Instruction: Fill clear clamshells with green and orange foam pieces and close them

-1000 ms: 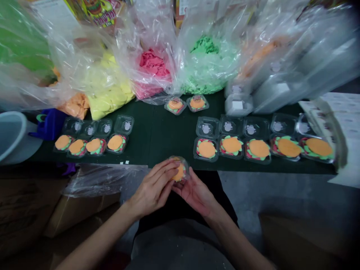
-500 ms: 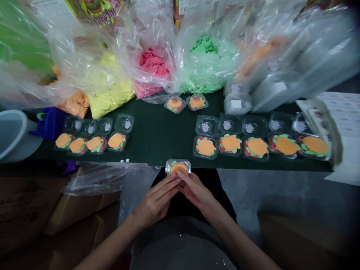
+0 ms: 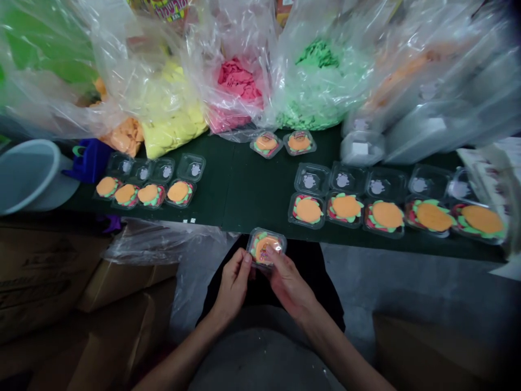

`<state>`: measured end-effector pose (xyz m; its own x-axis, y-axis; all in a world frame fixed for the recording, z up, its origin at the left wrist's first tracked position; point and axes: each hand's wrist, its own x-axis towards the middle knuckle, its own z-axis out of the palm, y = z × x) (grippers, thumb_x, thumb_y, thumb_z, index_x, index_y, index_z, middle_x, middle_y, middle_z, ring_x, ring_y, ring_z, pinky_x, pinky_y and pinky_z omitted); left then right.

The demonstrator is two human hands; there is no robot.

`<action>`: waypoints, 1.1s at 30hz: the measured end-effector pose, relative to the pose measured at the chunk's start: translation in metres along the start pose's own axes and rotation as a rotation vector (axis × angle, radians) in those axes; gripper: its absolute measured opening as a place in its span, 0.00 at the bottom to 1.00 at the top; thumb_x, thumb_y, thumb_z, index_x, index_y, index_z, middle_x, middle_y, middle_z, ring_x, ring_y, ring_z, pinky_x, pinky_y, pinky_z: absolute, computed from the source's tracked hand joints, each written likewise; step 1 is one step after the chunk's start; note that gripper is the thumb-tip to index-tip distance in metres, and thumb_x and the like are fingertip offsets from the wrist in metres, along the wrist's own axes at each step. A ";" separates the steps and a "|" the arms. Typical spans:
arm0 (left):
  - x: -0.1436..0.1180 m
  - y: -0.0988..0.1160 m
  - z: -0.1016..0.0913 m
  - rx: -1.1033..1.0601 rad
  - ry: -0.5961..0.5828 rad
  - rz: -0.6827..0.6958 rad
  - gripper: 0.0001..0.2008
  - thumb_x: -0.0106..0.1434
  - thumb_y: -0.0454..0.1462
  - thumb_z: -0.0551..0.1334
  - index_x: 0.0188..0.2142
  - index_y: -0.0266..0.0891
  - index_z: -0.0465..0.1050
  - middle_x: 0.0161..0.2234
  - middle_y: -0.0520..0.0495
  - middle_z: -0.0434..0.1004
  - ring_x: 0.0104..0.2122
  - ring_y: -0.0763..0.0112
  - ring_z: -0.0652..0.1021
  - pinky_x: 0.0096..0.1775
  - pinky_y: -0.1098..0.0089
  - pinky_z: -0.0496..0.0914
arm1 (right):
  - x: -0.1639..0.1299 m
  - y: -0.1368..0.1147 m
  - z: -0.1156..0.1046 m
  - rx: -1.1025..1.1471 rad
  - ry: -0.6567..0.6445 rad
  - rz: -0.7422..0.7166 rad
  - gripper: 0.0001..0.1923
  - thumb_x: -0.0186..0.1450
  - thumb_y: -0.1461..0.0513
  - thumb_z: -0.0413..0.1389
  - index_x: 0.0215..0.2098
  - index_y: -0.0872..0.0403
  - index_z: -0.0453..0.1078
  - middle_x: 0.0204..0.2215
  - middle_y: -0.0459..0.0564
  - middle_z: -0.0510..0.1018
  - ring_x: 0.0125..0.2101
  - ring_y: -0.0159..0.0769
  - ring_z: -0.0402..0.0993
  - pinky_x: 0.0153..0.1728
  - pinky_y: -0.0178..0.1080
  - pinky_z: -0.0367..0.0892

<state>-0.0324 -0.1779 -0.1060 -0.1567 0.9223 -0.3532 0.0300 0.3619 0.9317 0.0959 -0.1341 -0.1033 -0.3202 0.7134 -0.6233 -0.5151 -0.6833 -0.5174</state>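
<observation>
A clear plastic clamshell container [image 3: 258,239] is held in front of my body, just off the table's near edge. Its lid is closed over a burger-shaped stack with an orange round on top and green and pink pieces around it. My left hand [image 3: 235,279] pinches its left corner, thumb on top. My right hand [image 3: 288,279] grips the right side, with the thumb on the lid near a printed sticker. Two similar closed containers [image 3: 266,143] lie at the back middle of the dark green table [image 3: 256,190].
Rows of open filled containers stand at left [image 3: 179,193] and right [image 3: 308,210]. Behind them are plastic bags of yellow [image 3: 175,130], pink [image 3: 239,81] and green pieces [image 3: 313,103]. A pale tub [image 3: 36,179] and blue tape dispenser [image 3: 87,161] are at left; stacked containers [image 3: 362,146] at right.
My left hand has moved from over the container's front to its left corner, uncovering the lid. The container is now turned slightly, and the view has shifted a little.
</observation>
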 end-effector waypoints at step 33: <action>0.023 0.048 -0.053 0.358 -0.559 0.077 0.21 0.75 0.48 0.52 0.28 0.39 0.62 0.25 0.54 0.59 0.26 0.74 0.62 0.30 0.71 0.56 | -0.010 -0.058 -0.017 -0.323 -0.145 0.041 0.12 0.56 0.56 0.72 0.33 0.53 0.80 0.36 0.50 0.85 0.35 0.37 0.78 0.38 0.40 0.70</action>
<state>-0.0870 -0.1465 -0.0645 0.3908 0.8439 -0.3675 0.3613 0.2266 0.9045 0.1430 -0.1037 -0.0773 -0.4565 0.6832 -0.5700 -0.2291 -0.7093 -0.6667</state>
